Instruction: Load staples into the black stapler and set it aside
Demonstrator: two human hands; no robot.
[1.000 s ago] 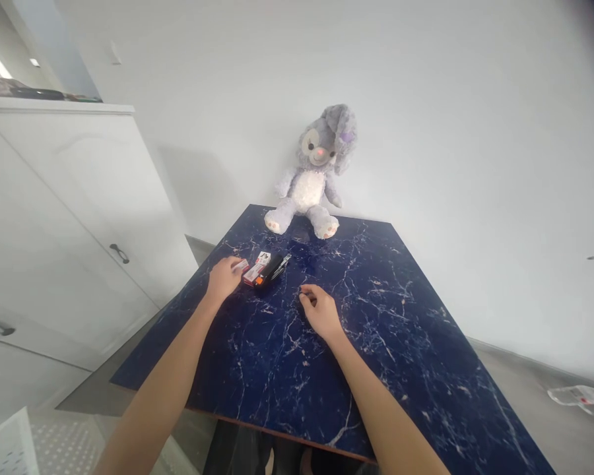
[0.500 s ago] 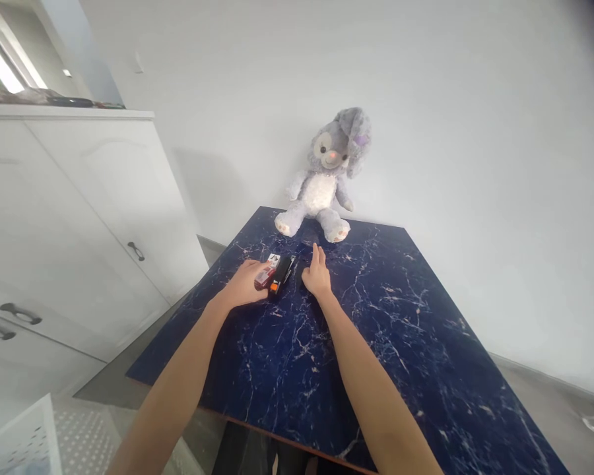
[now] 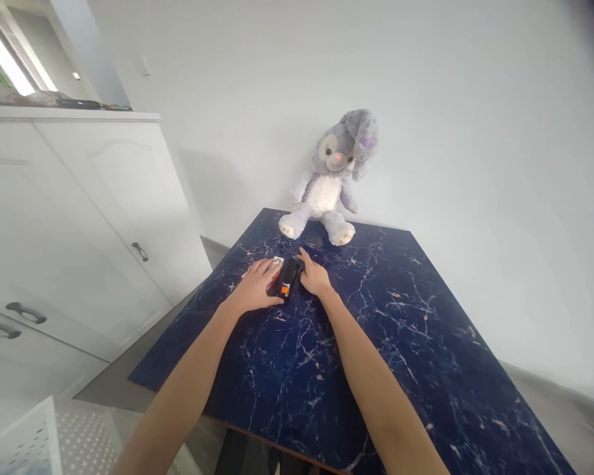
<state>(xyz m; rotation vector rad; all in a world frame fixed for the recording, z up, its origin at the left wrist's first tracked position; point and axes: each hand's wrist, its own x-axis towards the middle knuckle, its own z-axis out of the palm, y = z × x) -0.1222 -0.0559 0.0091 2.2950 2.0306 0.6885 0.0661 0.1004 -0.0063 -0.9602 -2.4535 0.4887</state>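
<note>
No readable text or labels anywhere.

Our left hand and right hand flank the stapler, so the only way in to it is from above or from the far side. Beyond it the plush toy blocks the table's back edge. The near and right stretches of tabletop lie bare for us, while the cabinet walls off the left.
</note>
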